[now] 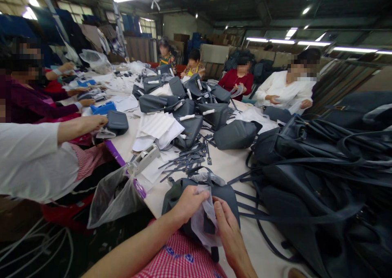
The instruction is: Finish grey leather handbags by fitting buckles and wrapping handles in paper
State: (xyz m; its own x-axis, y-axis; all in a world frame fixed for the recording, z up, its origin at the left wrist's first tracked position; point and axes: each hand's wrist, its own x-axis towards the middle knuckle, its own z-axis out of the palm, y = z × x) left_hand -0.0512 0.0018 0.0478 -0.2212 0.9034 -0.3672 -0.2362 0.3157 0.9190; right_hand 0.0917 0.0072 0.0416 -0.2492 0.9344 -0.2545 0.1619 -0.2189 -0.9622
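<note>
A dark blue-grey bag (228, 194) lies at the table's near edge, in front of my body. My left hand (191, 202) pinches a thin white wrapping sheet (203, 225) near its upper end, over the bag. On the sheet's right side my right hand (226, 219) holds its edge between thumb and fingers. Part of a dark strap or flap shows through the sheet. More clear wrapping (211, 178) covers the bag's top handle. The sheet and my hands hide much of the bag's front.
Dark straps with metal eyelets (191, 157) lie beyond the bag, near a tape dispenser (148, 157) and white paper (156, 127). Bags (183, 106) are heaped mid-table; a large pile (306, 188) stands at right. A plastic bag (114, 200) hangs off the left edge. Co-workers sit around the table.
</note>
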